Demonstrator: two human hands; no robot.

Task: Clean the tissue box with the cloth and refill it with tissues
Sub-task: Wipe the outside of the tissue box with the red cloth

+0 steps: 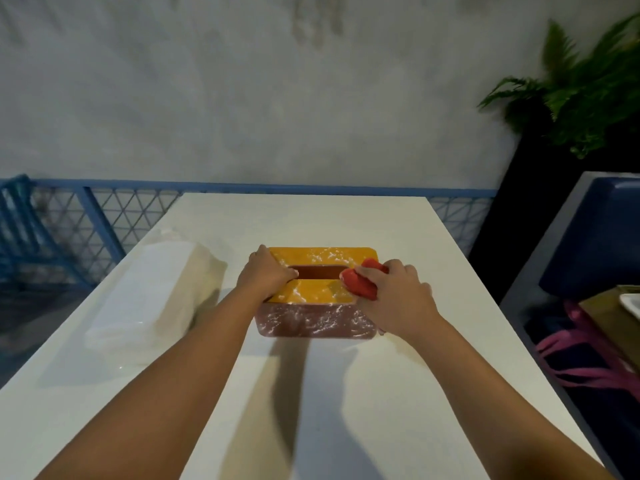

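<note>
A tissue box (pixel 315 320) with a yellow lid and brown sides stands in the middle of the white table (pixel 311 410), speckled with white powder. Its slot (pixel 318 271) is dark and shows no tissues. My left hand (pixel 265 277) rests on the lid's left end, fingers curled over the edge, thumb at the slot. My right hand (pixel 394 292) grips a bunched red cloth (pixel 362 282) and presses it on the lid's right end. A clear plastic pack of white tissues (pixel 149 292) lies on the table to the left of the box.
A blue mesh railing (pixel 104 216) runs behind the table, with a grey wall beyond. A dark blue seat (pixel 588 244) stands to the right with pink straps (pixel 588 358) below it. A fern (pixel 581 95) fills the upper right corner.
</note>
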